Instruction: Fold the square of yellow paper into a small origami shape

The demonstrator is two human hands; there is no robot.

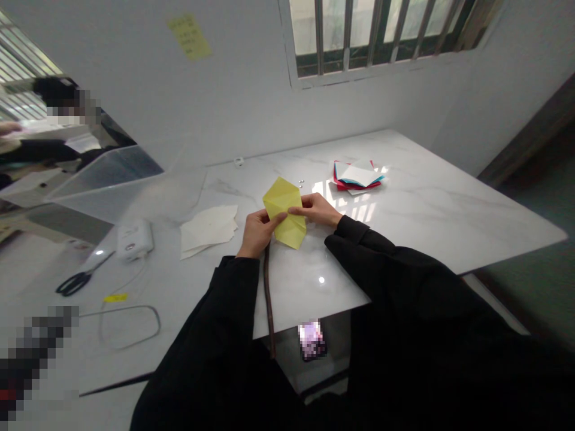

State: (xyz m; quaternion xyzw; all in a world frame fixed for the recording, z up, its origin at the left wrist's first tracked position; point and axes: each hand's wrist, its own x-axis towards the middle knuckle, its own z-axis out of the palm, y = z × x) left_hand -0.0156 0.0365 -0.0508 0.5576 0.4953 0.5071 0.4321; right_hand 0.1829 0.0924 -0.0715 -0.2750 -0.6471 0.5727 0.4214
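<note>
A creased sheet of yellow paper [283, 194] is held up above the white marbled table [422, 227], its top and bottom ends tapering to folded points. My left hand [258, 233] pinches its left edge, the thumb lying across the front. From the other side my right hand [320, 209] grips the paper, thumb pressed near the middle crease. Fingers behind the sheet are partly hidden. A thin brown stick [268, 293] lies below my left hand and juts over the table's front edge.
Cream paper sheets [209, 230] lie to the left, near a white device [135, 239] with a cable and black-handled scissors [76, 282]. Red, blue and white folded papers [357, 176] rest at the back right. Another person [63, 120] is beyond a clear panel [112, 173].
</note>
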